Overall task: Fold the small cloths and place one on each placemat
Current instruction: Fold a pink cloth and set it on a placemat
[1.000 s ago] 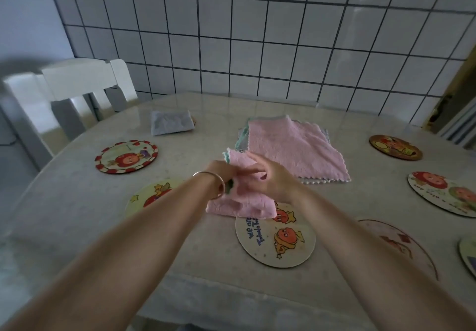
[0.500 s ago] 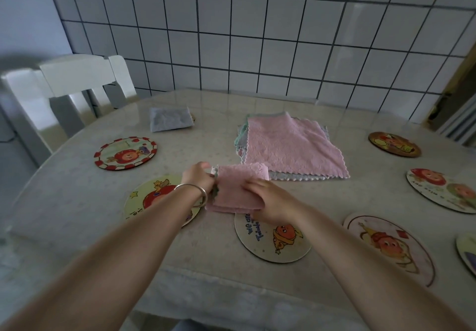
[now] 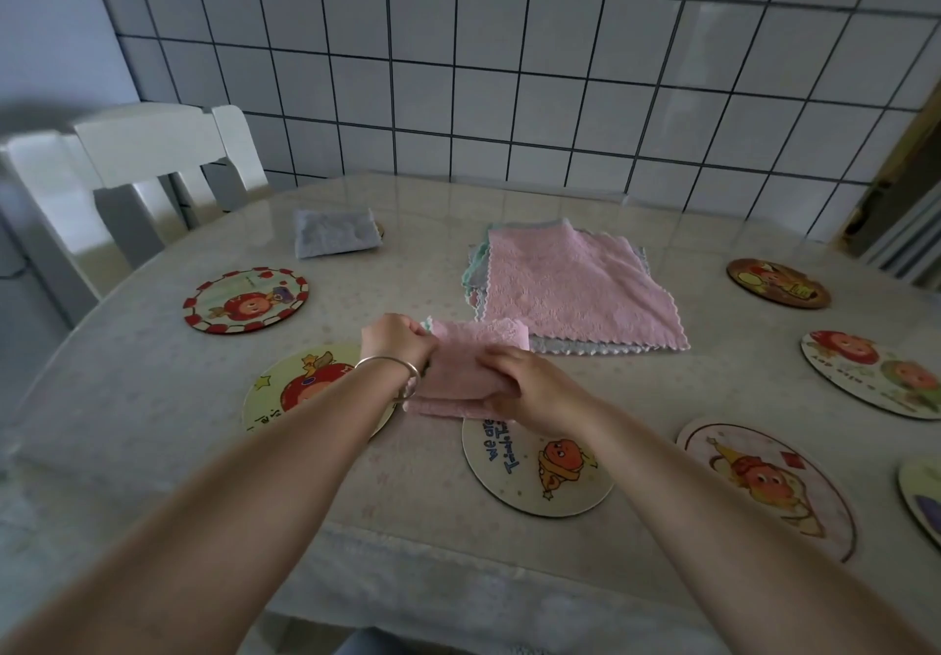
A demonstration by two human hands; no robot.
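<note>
While both hands pinch it, I see the folded pink cloth (image 3: 461,374) lying flat, long axis running toward the far wall, between two placemats: left hand (image 3: 398,343) curled on its left edge, right hand (image 3: 532,389) gripping the near right corner. Just beyond sits the cloth stack (image 3: 575,287). Glossy table (image 3: 153,364), tiled wall (image 3: 509,68), white chair (image 3: 153,165).

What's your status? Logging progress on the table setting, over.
Both hands on the folded pink cloth: left hand grips its left end, right hand pinches the near edge. Grey cloth already placed. Stack waiting. Nothing blocking.
</note>
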